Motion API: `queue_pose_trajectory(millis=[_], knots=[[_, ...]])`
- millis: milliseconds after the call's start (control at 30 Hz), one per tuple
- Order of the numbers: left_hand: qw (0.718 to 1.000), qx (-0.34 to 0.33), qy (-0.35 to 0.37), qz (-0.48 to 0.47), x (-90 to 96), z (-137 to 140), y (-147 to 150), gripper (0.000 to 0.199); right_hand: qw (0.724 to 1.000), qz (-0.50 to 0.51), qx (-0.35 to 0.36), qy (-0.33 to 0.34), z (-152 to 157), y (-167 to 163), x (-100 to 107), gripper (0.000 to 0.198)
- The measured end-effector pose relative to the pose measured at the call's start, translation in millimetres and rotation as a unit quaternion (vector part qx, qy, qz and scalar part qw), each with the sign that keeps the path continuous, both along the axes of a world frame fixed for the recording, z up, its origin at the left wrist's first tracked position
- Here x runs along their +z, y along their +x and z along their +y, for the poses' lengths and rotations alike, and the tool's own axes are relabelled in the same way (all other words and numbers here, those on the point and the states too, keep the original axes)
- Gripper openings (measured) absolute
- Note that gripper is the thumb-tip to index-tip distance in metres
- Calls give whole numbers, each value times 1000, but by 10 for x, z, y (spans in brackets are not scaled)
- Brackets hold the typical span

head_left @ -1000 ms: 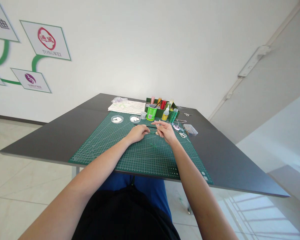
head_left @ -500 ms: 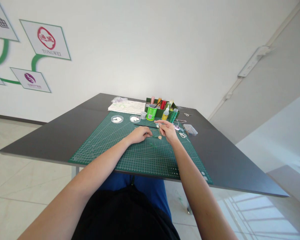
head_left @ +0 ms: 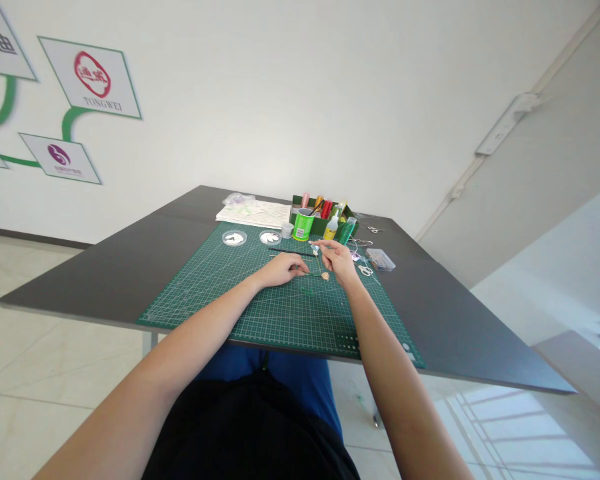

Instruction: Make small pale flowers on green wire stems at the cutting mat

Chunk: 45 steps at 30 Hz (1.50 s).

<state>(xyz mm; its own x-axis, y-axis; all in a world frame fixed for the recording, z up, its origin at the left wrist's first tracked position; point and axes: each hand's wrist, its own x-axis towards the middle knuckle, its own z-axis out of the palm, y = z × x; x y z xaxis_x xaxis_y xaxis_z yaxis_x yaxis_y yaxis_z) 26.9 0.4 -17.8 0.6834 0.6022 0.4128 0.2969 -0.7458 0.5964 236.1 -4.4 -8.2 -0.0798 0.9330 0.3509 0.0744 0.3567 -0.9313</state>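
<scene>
My left hand (head_left: 283,268) is closed over the green cutting mat (head_left: 280,313), its fingertips pinching a thin green stem. At the right end of that stem sits a small peach-coloured flower (head_left: 325,275). My right hand (head_left: 339,261) is bent in a pinch just above and behind the flower. A thin pale strand runs down from its fingertips towards the flower; what exactly the fingers grip is too small to make out. A small whitish-blue piece (head_left: 315,250) shows at those fingertips. Behind the hands lies a dark thin stick (head_left: 285,251).
Two shallow dishes (head_left: 235,238) with white bits stand at the mat's back left. Behind are a green can (head_left: 303,225), a glue bottle (head_left: 331,227) and a green box (head_left: 350,215) of coloured rolls. White-handled scissors (head_left: 365,270) and a clear case (head_left: 381,259) lie at right.
The peach flower has shifted slightly to the right, with the left fingertips moving a little the same way. The right hand has hardly moved.
</scene>
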Motion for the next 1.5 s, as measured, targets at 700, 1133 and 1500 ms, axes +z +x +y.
queue_pose_trajectory(millis=[700,1133,1500], knots=[[992,4,-65,-110,37,16,-7,15,995,-67,-47,-62,140,84,-144,47],[985,26,-61,-156,51,32,1,11,989,-128,-39,-55,104,49,-138,42],[978,57,-61,-193,64,52,-9,14,986,-156,-33,-45,114,38,-148,38]])
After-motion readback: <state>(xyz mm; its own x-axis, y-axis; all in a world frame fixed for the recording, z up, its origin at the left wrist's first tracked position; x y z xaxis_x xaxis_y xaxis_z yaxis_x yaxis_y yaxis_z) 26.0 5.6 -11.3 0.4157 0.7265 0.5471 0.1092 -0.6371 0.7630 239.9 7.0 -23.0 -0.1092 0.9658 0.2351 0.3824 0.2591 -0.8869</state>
